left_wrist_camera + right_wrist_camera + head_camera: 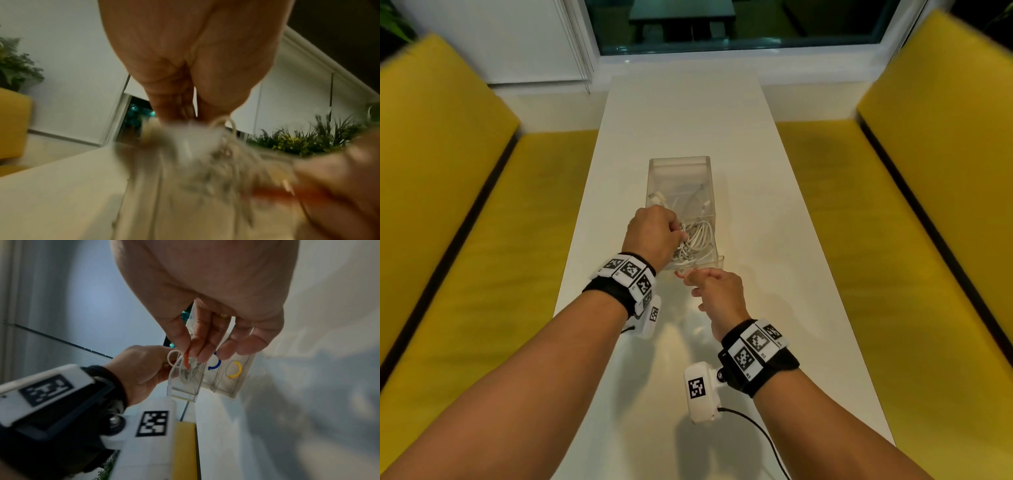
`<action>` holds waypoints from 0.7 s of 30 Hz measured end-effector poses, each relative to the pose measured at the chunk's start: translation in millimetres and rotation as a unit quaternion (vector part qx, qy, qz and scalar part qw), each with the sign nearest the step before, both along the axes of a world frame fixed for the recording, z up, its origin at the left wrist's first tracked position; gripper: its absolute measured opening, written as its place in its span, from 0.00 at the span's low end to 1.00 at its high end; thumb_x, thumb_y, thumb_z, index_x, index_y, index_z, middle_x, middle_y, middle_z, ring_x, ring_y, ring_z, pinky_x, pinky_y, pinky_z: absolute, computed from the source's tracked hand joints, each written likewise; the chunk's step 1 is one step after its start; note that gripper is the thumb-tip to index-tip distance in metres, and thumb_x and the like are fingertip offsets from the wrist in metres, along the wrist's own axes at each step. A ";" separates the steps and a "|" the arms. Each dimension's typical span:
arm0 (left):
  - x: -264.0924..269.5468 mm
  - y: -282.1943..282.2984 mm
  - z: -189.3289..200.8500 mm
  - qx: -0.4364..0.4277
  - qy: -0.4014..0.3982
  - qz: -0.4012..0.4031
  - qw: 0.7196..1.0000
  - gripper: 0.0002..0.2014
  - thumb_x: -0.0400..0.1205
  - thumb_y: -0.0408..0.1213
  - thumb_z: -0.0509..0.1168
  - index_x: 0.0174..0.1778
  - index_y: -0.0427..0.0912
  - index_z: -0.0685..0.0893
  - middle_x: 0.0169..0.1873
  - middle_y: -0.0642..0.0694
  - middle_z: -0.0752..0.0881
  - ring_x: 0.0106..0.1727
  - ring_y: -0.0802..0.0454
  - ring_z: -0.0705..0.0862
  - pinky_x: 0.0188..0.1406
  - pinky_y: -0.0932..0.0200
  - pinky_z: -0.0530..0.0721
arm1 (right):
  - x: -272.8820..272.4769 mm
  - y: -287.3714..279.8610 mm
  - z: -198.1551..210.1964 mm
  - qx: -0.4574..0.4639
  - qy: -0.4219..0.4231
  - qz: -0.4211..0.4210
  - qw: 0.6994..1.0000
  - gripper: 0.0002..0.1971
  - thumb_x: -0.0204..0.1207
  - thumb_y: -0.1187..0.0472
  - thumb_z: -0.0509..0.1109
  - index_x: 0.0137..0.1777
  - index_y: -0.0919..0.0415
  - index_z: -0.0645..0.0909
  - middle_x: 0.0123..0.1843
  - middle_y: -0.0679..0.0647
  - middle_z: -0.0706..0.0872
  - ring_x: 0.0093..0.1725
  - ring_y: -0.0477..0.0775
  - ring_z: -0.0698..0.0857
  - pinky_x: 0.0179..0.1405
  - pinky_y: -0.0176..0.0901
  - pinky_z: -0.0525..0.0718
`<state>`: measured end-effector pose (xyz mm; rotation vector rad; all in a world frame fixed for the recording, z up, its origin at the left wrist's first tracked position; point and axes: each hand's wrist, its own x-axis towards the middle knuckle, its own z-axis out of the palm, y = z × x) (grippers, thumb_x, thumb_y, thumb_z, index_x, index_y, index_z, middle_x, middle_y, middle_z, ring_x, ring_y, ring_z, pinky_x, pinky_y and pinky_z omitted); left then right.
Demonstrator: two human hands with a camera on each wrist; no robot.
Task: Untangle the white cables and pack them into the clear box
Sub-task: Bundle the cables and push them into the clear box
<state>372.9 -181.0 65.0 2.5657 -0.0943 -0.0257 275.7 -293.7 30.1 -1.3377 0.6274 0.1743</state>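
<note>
A clear box (650,178) with dividers stands mid-table, its long side running away from me. A bundle of white cables (697,241) fills its near compartment, and loose cable ends (698,195) lie in the one behind. My left hand (676,236) reaches into the near compartment and grips the bundle. The left wrist view shows the cables (205,146) only as a blur under the fingers. My right hand (688,279) holds the box (240,386) at its near end, fingertips (191,350) by an orange arc mark. A cable loop (171,360) sticks out of my left hand (141,369).
The narrow white table (688,113) runs away from me between two yellow benches (448,205) (928,205), toward a dark window (739,27). A black wire (756,431) trails from the right wrist camera. Green plants (298,141) stand beyond the table.
</note>
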 end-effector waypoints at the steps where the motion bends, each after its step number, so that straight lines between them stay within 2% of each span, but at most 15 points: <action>1: 2.0 4.0 4.3 0.009 0.013 -0.030 0.999 0.06 0.77 0.39 0.78 0.37 0.41 0.93 0.36 0.47 0.91 0.39 0.50 0.89 0.43 0.55 0.88 | 0.2 -0.1 0.5 0.003 -0.001 0.002 1.000 0.06 0.75 0.69 0.73 0.48 0.70 0.90 0.38 0.47 0.91 0.34 0.41 0.81 0.32 0.32 0.75; 3: 4.0 13.3 12.9 0.029 0.064 -0.098 0.993 0.08 0.81 0.40 0.74 0.40 0.40 0.94 0.38 0.49 0.92 0.39 0.57 0.87 0.42 0.59 0.84 | -0.1 -0.8 0.4 0.007 -0.003 0.006 1.000 0.05 0.75 0.69 0.74 0.48 0.68 0.91 0.35 0.44 0.90 0.32 0.39 0.81 0.30 0.29 0.74; 5: 1.7 18.9 17.0 0.059 0.091 -0.148 0.983 0.10 0.83 0.44 0.72 0.44 0.43 0.94 0.43 0.51 0.90 0.44 0.57 0.84 0.46 0.61 0.80 | -0.3 0.0 0.7 0.009 -0.003 0.008 1.000 0.04 0.75 0.69 0.74 0.46 0.66 0.91 0.35 0.43 0.90 0.31 0.38 0.81 0.29 0.28 0.74; 6: 0.2 21.0 16.5 0.076 0.095 -0.155 0.980 0.11 0.82 0.49 0.72 0.50 0.47 0.94 0.50 0.50 0.88 0.52 0.53 0.83 0.52 0.58 0.80 | -0.5 0.7 0.4 0.009 -0.003 0.008 1.000 0.04 0.75 0.69 0.74 0.46 0.66 0.91 0.35 0.43 0.90 0.31 0.39 0.81 0.29 0.28 0.74; 8: -2.2 25.4 16.0 0.144 0.109 -0.167 0.969 0.23 0.77 0.59 0.73 0.65 0.53 0.88 0.64 0.47 0.78 0.67 0.46 0.74 0.68 0.46 0.76 | -0.7 1.9 0.1 0.004 -0.001 0.006 1.000 0.03 0.74 0.69 0.75 0.44 0.65 0.91 0.36 0.46 0.91 0.33 0.43 0.81 0.29 0.30 0.75; 10: -6.1 28.3 19.1 0.206 0.125 -0.198 0.950 0.33 0.73 0.60 0.76 0.75 0.54 0.81 0.68 0.45 0.73 0.72 0.42 0.69 0.73 0.42 0.73 | -0.5 1.9 -0.7 -0.005 0.000 0.002 1.000 0.02 0.74 0.68 0.75 0.43 0.66 0.90 0.39 0.52 0.91 0.34 0.47 0.80 0.31 0.34 0.75; 13: -10.1 31.3 26.5 0.208 0.111 -0.233 0.943 0.35 0.72 0.48 0.82 0.76 0.52 0.80 0.67 0.43 0.76 0.70 0.42 0.74 0.70 0.43 0.77 | -0.5 2.0 -0.2 -0.009 -0.006 0.006 1.000 0.05 0.74 0.68 0.74 0.38 0.61 0.88 0.38 0.50 0.90 0.35 0.48 0.80 0.32 0.35 0.75; 14: -9.9 31.8 27.3 0.196 0.111 -0.240 0.944 0.32 0.72 0.44 0.82 0.74 0.49 0.83 0.65 0.43 0.79 0.66 0.43 0.78 0.66 0.44 0.81 | -0.5 2.6 0.3 -0.009 -0.008 0.008 1.000 0.06 0.74 0.68 0.74 0.37 0.60 0.88 0.37 0.49 0.90 0.36 0.48 0.80 0.33 0.35 0.75; 16: -8.3 32.4 31.4 0.169 0.131 -0.254 0.943 0.26 0.73 0.36 0.81 0.69 0.43 0.86 0.59 0.40 0.84 0.52 0.43 0.87 0.52 0.47 0.88 | -1.4 3.3 2.2 -0.006 -0.014 0.011 1.000 0.08 0.74 0.69 0.74 0.35 0.58 0.88 0.36 0.47 0.90 0.37 0.48 0.81 0.34 0.36 0.75; 17: -5.6 33.0 33.7 0.163 0.145 -0.264 0.940 0.25 0.74 0.33 0.80 0.68 0.42 0.86 0.57 0.39 0.85 0.45 0.43 0.89 0.45 0.48 0.90 | -1.8 3.4 2.6 -0.003 -0.017 0.012 1.000 0.09 0.75 0.69 0.74 0.35 0.57 0.88 0.36 0.46 0.90 0.36 0.47 0.81 0.34 0.36 0.75; 18: -2.5 33.4 35.6 0.166 0.153 -0.274 0.935 0.25 0.76 0.30 0.78 0.70 0.43 0.85 0.56 0.39 0.86 0.43 0.43 0.89 0.42 0.48 0.90 | -2.4 3.0 2.7 0.001 -0.020 0.013 1.000 0.10 0.75 0.70 0.73 0.35 0.57 0.88 0.35 0.45 0.90 0.36 0.46 0.81 0.33 0.35 0.75; 20: 3.8 33.1 37.9 0.184 0.144 -0.290 0.928 0.24 0.77 0.26 0.73 0.71 0.44 0.85 0.56 0.41 0.87 0.47 0.43 0.88 0.48 0.49 0.89 | -2.6 2.2 2.7 0.006 -0.021 0.013 1.000 0.09 0.75 0.70 0.73 0.37 0.58 0.89 0.35 0.44 0.91 0.35 0.43 0.81 0.31 0.32 0.74; 21: 6.7 32.8 37.4 0.185 0.134 -0.291 0.929 0.22 0.78 0.24 0.71 0.68 0.44 0.87 0.53 0.41 0.88 0.49 0.43 0.87 0.51 0.48 0.87 | -2.7 1.7 2.5 0.008 -0.021 0.013 1.000 0.08 0.74 0.70 0.73 0.38 0.59 0.90 0.36 0.44 0.91 0.35 0.42 0.82 0.30 0.31 0.74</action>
